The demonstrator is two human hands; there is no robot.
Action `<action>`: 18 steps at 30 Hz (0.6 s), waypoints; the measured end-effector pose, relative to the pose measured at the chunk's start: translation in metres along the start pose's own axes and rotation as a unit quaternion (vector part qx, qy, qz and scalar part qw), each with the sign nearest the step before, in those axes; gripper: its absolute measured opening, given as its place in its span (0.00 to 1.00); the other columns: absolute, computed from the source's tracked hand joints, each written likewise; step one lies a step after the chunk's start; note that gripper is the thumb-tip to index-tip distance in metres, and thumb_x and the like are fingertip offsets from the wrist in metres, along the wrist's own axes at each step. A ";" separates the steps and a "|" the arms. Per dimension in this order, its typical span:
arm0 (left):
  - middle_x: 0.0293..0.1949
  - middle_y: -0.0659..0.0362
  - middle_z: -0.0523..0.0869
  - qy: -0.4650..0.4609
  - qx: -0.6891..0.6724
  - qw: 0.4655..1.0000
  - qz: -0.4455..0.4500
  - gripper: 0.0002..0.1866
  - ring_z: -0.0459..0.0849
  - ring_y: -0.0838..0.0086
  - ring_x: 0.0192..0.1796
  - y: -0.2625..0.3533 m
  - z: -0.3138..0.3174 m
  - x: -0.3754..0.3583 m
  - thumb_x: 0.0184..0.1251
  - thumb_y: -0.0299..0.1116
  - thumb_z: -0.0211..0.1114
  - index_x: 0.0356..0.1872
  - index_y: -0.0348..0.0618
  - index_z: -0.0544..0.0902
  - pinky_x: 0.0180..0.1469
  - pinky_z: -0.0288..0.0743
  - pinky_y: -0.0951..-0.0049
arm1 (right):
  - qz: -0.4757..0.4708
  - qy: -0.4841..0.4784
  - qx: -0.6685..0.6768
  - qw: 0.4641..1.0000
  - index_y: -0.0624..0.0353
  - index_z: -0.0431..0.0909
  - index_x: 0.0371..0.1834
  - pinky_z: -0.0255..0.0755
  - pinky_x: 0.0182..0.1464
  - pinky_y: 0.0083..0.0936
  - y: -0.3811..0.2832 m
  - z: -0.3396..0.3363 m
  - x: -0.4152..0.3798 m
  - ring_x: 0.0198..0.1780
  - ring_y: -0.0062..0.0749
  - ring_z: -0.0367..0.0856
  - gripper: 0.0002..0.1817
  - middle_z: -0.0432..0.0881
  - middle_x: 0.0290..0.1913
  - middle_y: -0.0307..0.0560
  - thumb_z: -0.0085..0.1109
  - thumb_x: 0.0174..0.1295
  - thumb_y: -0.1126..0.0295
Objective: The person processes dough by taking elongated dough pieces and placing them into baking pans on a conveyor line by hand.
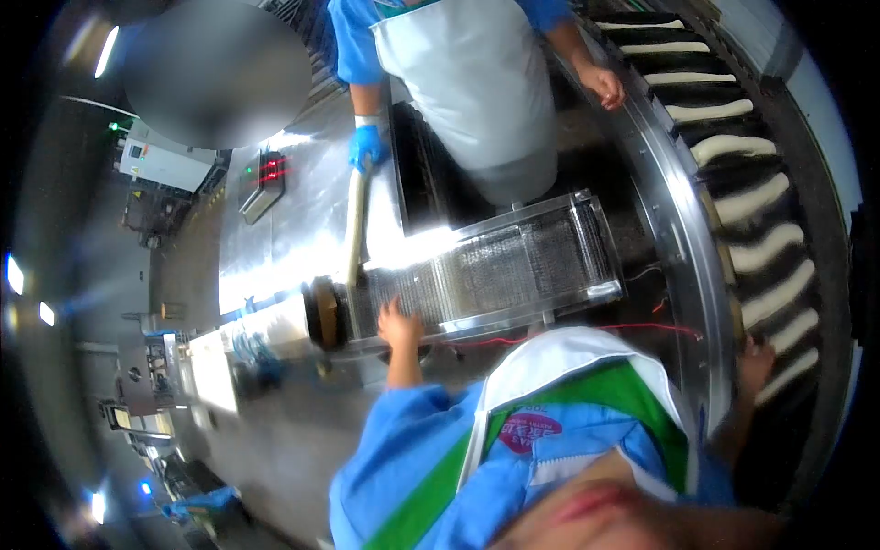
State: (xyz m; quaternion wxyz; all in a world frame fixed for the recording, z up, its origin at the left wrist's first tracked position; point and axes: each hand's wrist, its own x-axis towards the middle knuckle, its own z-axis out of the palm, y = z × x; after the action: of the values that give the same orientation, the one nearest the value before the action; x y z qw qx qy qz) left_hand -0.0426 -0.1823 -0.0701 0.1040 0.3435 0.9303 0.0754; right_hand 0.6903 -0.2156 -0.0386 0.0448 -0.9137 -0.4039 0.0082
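Observation:
My left hand (401, 323) rests with fingers spread on the near edge of a steel mesh conveyor (513, 261) and holds nothing. My right hand (753, 357) reaches to the inner rail (683, 229) of a curved belt at the right, close to the nearest dough pieces (779, 316). It is dim there, so its grip is unclear. Several long pale dough pieces (747, 200) lie across that dark belt. Opposite me a co-worker in a white apron (467, 82) holds a long dough strip (355, 220) in a blue-gloved hand (367, 147). Their bare hand (602, 84) hangs by the rail.
A shiny steel table (275, 229) lies left of the mesh conveyor, with a small unit showing red lights (266, 179) on it. A red cable (632, 327) runs under the conveyor's near side. Machines and cabinets (160, 160) stand at the far left.

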 end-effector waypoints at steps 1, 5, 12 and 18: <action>0.66 0.55 0.62 0.000 0.009 1.000 -0.018 0.31 0.60 0.59 0.67 -0.003 -0.002 -0.001 0.47 0.39 0.67 0.59 0.59 0.71 0.64 0.54 0.50 | -0.050 0.010 0.017 0.999 0.60 0.65 0.62 0.57 0.64 0.44 0.010 0.016 0.003 0.66 0.54 0.57 0.34 0.60 0.65 0.59 0.47 0.61 0.43; 0.66 0.53 0.62 -0.002 -0.004 0.999 -0.032 0.30 0.60 0.58 0.67 -0.027 0.022 0.003 0.47 0.39 0.66 0.57 0.58 0.73 0.64 0.54 0.50 | -0.093 0.039 -0.012 0.995 0.55 0.68 0.60 0.56 0.64 0.43 -0.040 -0.005 -0.009 0.66 0.52 0.58 0.29 0.62 0.65 0.58 0.51 0.61 0.49; 0.64 0.51 0.65 0.016 -0.027 0.999 -0.007 0.28 0.61 0.57 0.66 -0.028 0.023 -0.020 0.48 0.39 0.65 0.56 0.58 0.75 0.64 0.53 0.50 | -0.248 0.022 0.014 0.968 0.54 0.70 0.58 0.59 0.62 0.43 -0.070 -0.036 -0.007 0.65 0.52 0.59 0.25 0.61 0.65 0.59 0.58 0.59 0.57; 0.63 0.52 0.67 0.042 -0.030 0.999 0.016 0.29 0.63 0.56 0.65 -0.044 0.024 -0.020 0.48 0.41 0.68 0.55 0.56 0.74 0.62 0.57 0.50 | -0.202 0.016 -0.014 0.979 0.58 0.74 0.53 0.63 0.59 0.43 -0.060 -0.009 -0.002 0.63 0.57 0.62 0.24 0.60 0.65 0.62 0.57 0.59 0.53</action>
State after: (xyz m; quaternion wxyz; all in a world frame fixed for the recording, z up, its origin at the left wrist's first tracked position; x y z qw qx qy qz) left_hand -0.0490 -0.2274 -0.1001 0.0734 0.3515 0.9256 0.1193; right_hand 0.6452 -0.1781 -0.0243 0.0393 -0.8137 -0.5795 -0.0217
